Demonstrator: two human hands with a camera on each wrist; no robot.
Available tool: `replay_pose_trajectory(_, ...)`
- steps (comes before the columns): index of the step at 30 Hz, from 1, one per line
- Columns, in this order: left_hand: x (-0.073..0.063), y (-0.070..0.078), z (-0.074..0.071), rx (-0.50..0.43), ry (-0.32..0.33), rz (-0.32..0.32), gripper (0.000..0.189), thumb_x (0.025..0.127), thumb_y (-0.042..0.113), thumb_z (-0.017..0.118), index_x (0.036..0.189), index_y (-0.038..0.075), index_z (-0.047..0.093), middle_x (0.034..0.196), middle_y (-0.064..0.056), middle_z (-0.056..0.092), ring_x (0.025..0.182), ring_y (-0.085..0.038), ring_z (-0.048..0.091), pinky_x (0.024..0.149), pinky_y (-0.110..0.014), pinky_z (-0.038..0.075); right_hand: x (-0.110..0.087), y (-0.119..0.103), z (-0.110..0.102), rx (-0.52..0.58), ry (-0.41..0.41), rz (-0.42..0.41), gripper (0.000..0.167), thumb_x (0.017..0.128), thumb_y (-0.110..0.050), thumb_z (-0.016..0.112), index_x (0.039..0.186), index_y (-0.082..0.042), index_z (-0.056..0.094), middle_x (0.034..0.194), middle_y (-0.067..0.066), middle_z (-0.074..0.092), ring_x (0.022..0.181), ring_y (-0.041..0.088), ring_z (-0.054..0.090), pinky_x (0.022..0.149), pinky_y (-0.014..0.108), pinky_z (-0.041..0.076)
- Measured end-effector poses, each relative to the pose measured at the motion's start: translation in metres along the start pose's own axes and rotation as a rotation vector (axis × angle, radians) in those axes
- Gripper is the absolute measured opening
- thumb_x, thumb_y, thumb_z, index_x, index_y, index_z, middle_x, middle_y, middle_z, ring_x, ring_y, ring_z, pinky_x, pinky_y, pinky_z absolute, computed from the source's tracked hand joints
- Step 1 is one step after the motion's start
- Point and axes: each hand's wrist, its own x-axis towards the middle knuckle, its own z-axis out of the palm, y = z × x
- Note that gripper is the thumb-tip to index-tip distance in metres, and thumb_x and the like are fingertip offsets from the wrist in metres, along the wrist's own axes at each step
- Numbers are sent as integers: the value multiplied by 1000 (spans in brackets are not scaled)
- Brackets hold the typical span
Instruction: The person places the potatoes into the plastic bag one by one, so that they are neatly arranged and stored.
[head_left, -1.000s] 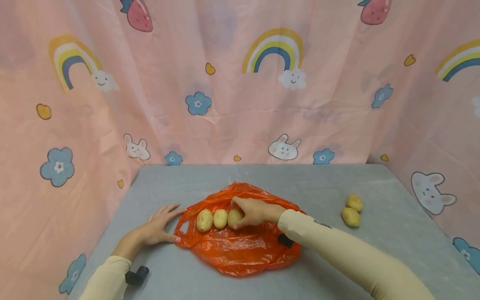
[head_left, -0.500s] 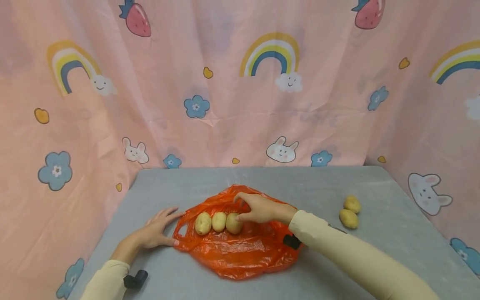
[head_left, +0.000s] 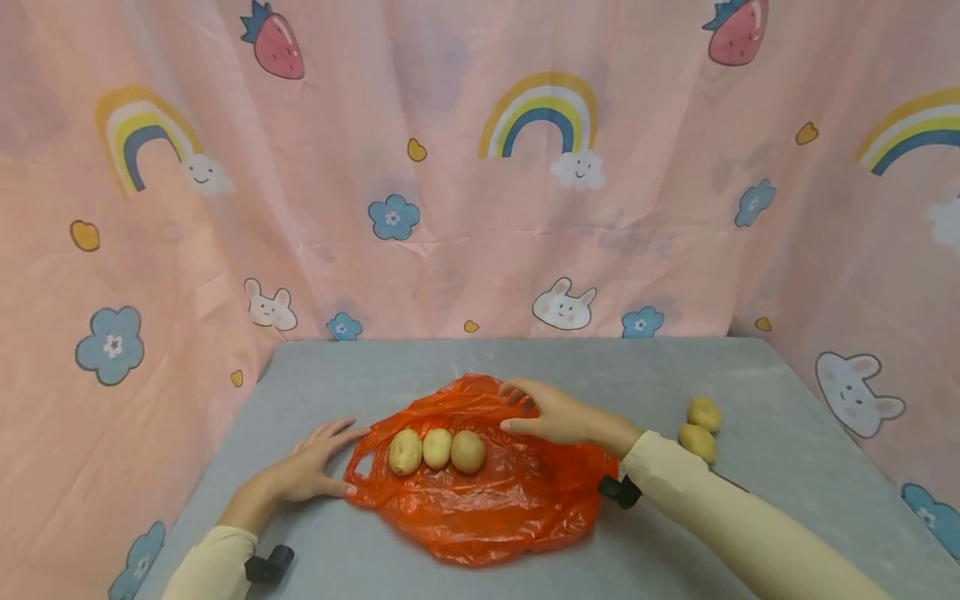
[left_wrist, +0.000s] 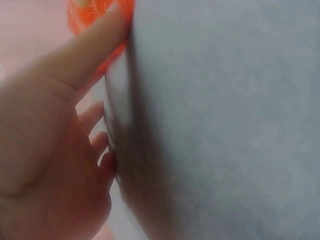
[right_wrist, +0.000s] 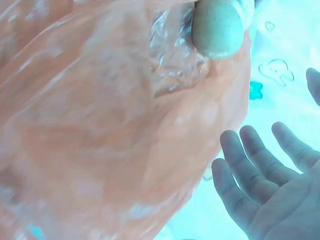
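Note:
An orange-red plastic bag (head_left: 487, 521) lies flat on the grey table, its handle hole on the left. Three potatoes sit on it in a row: the left potato (head_left: 406, 452), the middle potato (head_left: 437, 448) and the right potato (head_left: 468, 452). My left hand (head_left: 309, 468) is spread on the table, thumb and index fingertip at the bag's left edge; the left wrist view shows the thumb (left_wrist: 95, 47) over the orange plastic. Above the bag's right part, my right hand (head_left: 558, 414) holds nothing, its fingers loosely bent and apart from the potatoes.
Two more potatoes lie on the table to the right, a far potato (head_left: 704, 413) and a nearer potato (head_left: 697, 442). The grey table (head_left: 600, 362) ends at a pink patterned curtain (head_left: 450, 267) behind and on both sides.
My right hand has let go of the right potato and moved off to the right, its fingers loosened. That potato stays beside the other two. The left hand keeps its place.

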Motion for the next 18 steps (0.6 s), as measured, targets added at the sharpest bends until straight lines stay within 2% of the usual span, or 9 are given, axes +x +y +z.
replay_pose_trajectory(12,2,-1,-2,4,15,6,89,76,41,85,152,17,45,164,-23,26,148,-54,20,107,-84,14,-35,25,-19,7,94,-26,45,100,-27,63,137,-3,54,134,22,61,118,40,60,100,60,50)
replay_pose_trajectory(18,1,-3,0,1,0,1,89,77,44,84,152,18,45,165,-22,25,149,-53,19,108,-83,15,-53,36,-26,26,133,-14,42,100,-25,64,135,-5,54,130,24,62,113,34,62,95,52,53)
